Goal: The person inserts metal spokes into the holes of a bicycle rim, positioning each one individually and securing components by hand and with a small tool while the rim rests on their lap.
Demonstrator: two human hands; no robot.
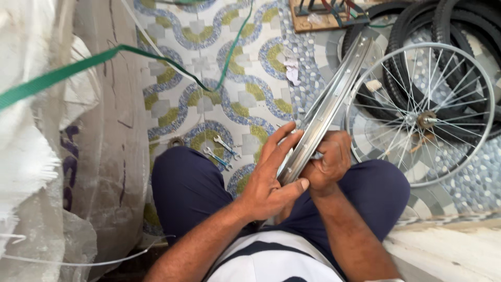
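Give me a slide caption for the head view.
Both hands, left and right, grip a bare rim beside a spoked wheel.

The floor is tiled in a winding pattern of blue mosaic bands with green and grey patches on white. To the right the pattern turns to small grey-blue pebbles. A pale stone step edges the lower right corner. Translucent plastic sheeting hangs along the left. Soft daylight falls evenly, without hard shadows.
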